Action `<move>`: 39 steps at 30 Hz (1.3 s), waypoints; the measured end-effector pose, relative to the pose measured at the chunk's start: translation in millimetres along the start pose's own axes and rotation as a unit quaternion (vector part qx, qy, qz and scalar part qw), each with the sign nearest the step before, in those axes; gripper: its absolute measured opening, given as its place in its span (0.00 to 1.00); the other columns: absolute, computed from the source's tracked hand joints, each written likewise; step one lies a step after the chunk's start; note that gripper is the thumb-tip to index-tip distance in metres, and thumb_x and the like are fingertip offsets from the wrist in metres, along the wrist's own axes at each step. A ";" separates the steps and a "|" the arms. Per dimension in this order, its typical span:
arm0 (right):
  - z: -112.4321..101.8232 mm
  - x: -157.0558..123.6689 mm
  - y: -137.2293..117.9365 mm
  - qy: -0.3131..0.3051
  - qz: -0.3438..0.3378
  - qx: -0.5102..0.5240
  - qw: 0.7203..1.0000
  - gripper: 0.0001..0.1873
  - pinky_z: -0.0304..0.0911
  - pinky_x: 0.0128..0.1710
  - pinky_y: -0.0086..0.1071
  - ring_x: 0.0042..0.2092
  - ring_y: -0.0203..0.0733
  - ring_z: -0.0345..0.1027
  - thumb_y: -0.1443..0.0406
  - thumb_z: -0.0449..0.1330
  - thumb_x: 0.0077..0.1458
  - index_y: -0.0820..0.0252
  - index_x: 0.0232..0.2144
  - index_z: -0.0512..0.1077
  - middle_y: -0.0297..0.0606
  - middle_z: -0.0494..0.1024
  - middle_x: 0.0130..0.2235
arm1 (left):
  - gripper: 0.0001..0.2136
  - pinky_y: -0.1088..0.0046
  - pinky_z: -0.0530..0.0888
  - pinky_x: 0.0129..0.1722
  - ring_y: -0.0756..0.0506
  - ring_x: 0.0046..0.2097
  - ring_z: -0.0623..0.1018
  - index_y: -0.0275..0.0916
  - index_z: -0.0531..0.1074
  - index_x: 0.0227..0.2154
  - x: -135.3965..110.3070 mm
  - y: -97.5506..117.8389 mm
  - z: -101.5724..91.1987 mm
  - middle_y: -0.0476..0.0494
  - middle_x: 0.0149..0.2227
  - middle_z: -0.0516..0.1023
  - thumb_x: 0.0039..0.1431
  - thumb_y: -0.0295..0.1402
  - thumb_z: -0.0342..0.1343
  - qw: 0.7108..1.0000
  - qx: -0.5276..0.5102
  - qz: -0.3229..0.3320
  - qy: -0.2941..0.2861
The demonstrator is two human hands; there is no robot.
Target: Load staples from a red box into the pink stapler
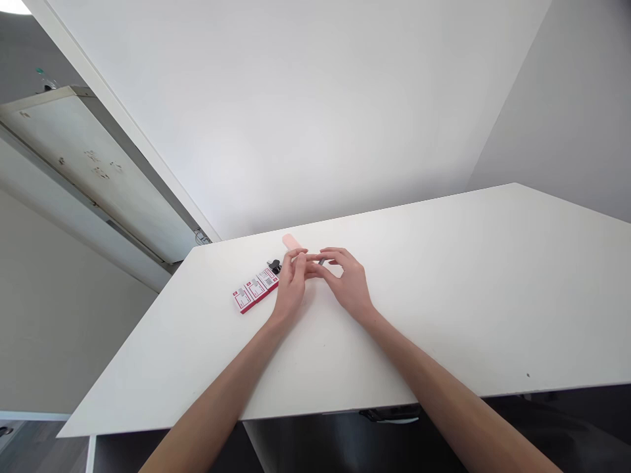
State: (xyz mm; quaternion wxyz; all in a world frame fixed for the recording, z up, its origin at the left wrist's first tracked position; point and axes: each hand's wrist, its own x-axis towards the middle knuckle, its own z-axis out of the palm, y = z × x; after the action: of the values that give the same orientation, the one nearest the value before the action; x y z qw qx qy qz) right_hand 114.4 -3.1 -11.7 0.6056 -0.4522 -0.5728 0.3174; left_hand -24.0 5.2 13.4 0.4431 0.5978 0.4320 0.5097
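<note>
Head cam, middle of the frame: my left hand and right hand meet fingertip to fingertip over the white table. My right fingers are curled in, pinching a small grey piece. Can't tell if the left one grips it too. Just left of them sit a red-and-white box, a little black thing and a pink thing.

I see a smooth, matt white counter. The red-and-white box looks like printed card. The wall is matt.
</note>
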 end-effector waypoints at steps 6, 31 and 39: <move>-11.1 9.9 1.5 0.039 0.163 0.133 0.977 0.24 0.72 0.51 0.41 0.46 0.45 0.77 0.46 0.65 0.57 0.57 0.46 0.76 0.43 0.82 0.47 | 0.09 0.52 0.70 0.59 0.38 0.54 0.74 0.42 0.67 0.48 11.3 -3.2 -28.9 0.36 0.51 0.73 0.68 0.35 0.50 0.887 0.402 0.160 0.159; -14.4 13.4 3.9 0.027 0.189 0.190 0.963 0.24 0.67 0.38 0.36 0.36 0.40 0.76 0.45 0.68 0.54 0.55 0.43 0.79 0.41 0.84 0.44 | 0.31 0.48 0.74 0.52 0.37 0.47 0.78 0.39 0.58 0.59 17.5 -16.2 -50.4 0.29 0.58 0.64 0.60 0.49 0.62 0.776 0.560 0.182 0.224; -14.9 10.3 -11.6 -0.073 0.178 0.294 0.936 0.21 0.72 0.45 0.39 0.45 0.43 0.76 0.48 0.71 0.53 0.53 0.44 0.83 0.40 0.82 0.51 | 0.31 0.58 0.79 0.48 0.40 0.53 0.74 0.45 0.58 0.54 11.8 -12.6 -32.5 0.38 0.53 0.63 0.53 0.36 0.70 0.837 0.376 0.390 0.077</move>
State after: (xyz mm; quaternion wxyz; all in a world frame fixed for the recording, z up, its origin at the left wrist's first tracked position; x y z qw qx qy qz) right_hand 129.0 -1.0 4.0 0.6014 -0.3242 -0.4064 0.6068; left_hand -55.8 22.5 6.7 -0.0861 0.7962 0.3540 0.4831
